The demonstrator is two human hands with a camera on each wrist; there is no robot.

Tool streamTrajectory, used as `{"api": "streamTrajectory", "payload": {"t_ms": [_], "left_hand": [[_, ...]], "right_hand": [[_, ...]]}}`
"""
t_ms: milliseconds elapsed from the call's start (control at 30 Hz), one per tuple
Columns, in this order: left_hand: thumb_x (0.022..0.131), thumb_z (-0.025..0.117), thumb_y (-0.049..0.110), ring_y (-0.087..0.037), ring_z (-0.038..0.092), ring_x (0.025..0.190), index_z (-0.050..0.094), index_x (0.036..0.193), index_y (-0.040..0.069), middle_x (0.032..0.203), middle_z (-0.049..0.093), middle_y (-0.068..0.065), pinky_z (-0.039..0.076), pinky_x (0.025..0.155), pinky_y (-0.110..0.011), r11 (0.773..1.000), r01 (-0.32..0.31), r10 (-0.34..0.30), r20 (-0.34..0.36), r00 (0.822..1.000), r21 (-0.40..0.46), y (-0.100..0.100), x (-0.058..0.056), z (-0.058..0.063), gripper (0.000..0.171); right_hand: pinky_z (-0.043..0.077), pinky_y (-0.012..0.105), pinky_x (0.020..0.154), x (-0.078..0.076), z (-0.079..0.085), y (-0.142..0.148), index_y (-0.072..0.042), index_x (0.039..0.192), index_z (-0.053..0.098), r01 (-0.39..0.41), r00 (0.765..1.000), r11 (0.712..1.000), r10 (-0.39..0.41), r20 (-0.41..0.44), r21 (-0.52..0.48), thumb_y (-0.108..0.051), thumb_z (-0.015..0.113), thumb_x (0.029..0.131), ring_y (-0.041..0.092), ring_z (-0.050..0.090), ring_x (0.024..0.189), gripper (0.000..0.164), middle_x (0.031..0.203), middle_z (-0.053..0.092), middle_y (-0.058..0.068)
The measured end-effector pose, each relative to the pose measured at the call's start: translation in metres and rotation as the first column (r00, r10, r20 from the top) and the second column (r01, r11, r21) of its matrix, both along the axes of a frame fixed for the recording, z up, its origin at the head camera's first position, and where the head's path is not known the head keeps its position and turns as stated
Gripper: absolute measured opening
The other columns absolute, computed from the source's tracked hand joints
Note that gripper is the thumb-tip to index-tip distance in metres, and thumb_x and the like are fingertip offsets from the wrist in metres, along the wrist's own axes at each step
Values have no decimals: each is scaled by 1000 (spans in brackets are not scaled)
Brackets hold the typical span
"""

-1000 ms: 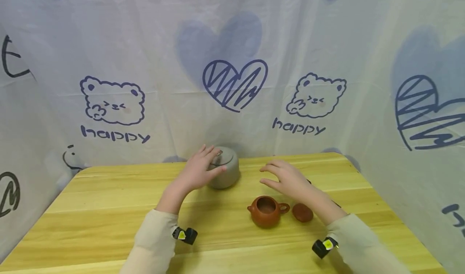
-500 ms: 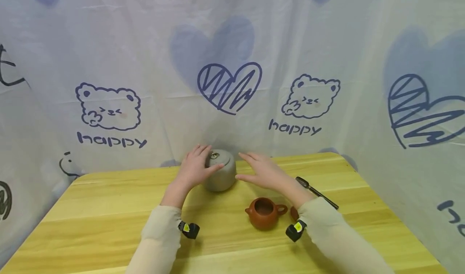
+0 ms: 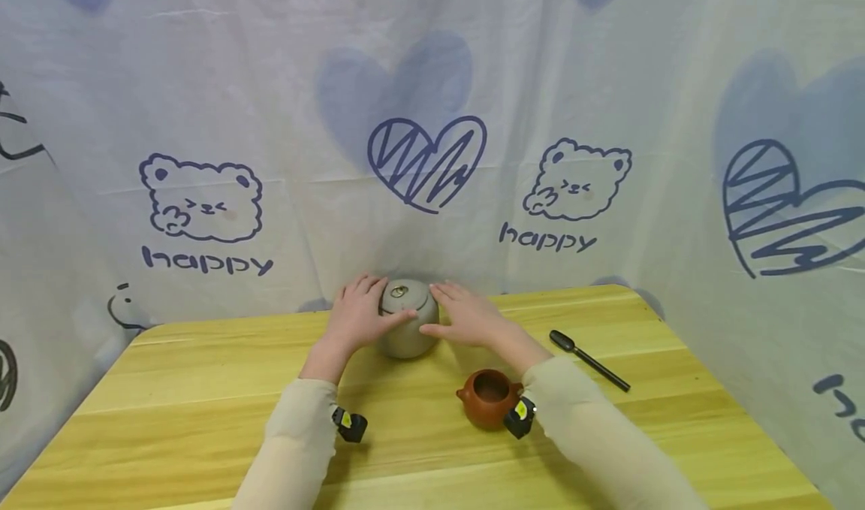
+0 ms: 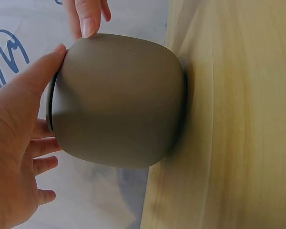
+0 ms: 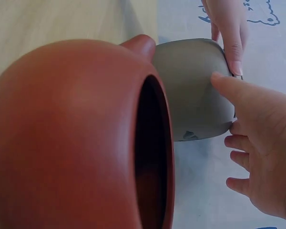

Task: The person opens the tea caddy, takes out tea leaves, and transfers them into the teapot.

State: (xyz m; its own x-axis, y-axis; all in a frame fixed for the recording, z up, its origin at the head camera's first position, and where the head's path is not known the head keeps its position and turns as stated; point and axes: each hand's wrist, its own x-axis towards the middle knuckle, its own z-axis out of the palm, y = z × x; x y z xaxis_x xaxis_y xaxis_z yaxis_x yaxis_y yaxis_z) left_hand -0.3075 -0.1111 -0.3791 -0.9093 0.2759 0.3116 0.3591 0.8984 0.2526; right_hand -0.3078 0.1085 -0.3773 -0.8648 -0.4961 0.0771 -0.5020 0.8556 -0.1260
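A grey lidded jar stands at the back of the table, a small metal ring on its lid. My left hand holds it from the left, thumb over the front near the lid seam and fingers round the far side. From the right, my right hand meets the jar with its thumb at the front and its other fingers spread beside it. A reddish-brown teapot without its lid is below my right forearm, its handle partly hidden by the wrist camera.
A dark, slim scoop lies on the table to the right. The wooden table ends at the back against a pale printed curtain. The teapot fills much of the right wrist view.
My right hand has moved left from above the teapot to the jar. My left hand has stayed at the jar. The round reddish-brown lid is now hidden behind my right sleeve; the scoop is uncovered.
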Motion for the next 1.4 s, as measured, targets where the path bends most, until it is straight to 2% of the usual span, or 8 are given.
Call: {"api": "streamTrajectory", "payload": {"t_ms": [133, 367, 600, 833, 1033, 1400], "left_hand": [[81, 60, 71, -37, 36, 141, 50, 141, 4, 145, 49, -16, 24, 116, -61, 999, 2, -2, 14, 1000, 40, 0, -4, -2, 90], [79, 65, 67, -36, 42, 132, 52, 137, 1, 139, 53, -16, 35, 111, -54, 993, 26, -29, 20, 999, 114, -1, -11, -3, 88], [75, 67, 69, -34, 43, 124, 57, 132, 4, 135, 58, -13, 37, 104, -53, 992, 12, -10, -12, 1000, 122, -4, -14, 0, 87], [73, 67, 72, -32, 44, 122, 60, 128, 6, 132, 59, -11, 36, 104, -53, 991, -4, 6, -17, 1000, 130, -6, -18, -1, 87], [73, 66, 74, -31, 45, 120, 58, 130, 5, 132, 60, -11, 37, 102, -52, 991, -10, 13, -21, 1000, 136, -7, -17, 1, 90], [74, 69, 70, -33, 44, 122, 57, 130, 3, 132, 60, -13, 34, 105, -54, 987, -14, 24, -57, 998, 162, -22, -10, 11, 88]], "right_hand": [[22, 47, 122, -2, -2, -2, -5, 154, 28, 3, 1000, 1000, -3, -12, 1, -59, 50, 94, 33, 25, 149, 83, 159, 30, 15], [24, 48, 121, -4, 1, -4, -5, 153, 31, 18, 1000, 999, -18, -1, -34, -56, 54, 94, 34, 28, 148, 81, 158, 33, 16], [23, 46, 122, -5, 6, -5, -4, 152, 32, 12, 1000, 1000, -12, -5, -18, -57, 54, 93, 32, 27, 148, 82, 157, 35, 16], [23, 46, 122, -6, 8, -8, -4, 151, 35, 3, 1000, 1000, -3, -9, 1, -57, 54, 93, 32, 28, 148, 81, 156, 36, 16], [22, 46, 122, -5, 8, -7, -4, 151, 34, 6, 1000, 1000, -6, 0, 18, -58, 54, 93, 32, 27, 148, 81, 157, 35, 15], [22, 45, 123, -6, 6, -7, -6, 152, 33, 19, 1000, 999, -19, 15, 28, -58, 53, 93, 30, 26, 149, 81, 157, 34, 13]]}}
